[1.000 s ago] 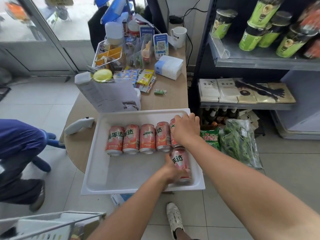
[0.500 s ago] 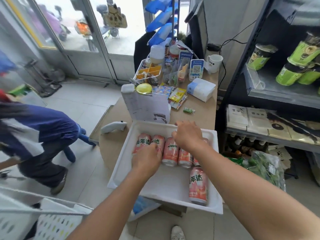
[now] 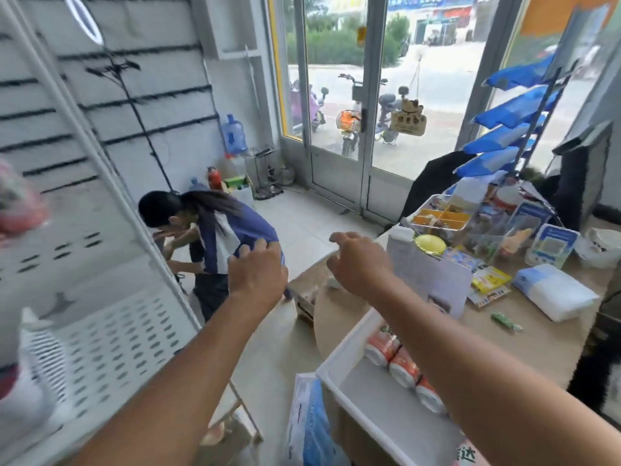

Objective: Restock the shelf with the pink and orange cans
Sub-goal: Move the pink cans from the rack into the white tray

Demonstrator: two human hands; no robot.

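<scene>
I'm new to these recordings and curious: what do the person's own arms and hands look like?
The left forearm and right forearm are bare as far as the picture shows; no sleeves are visible. The left hand and right hand wear no gloves, and no watch, bracelet or ring shows on the sides facing the camera.

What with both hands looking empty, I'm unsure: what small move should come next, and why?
Probably bring the right hand down to the cans in the white tray and grip one: both it and the left hand hover empty, so nothing can go on the shelf yet.
</scene>
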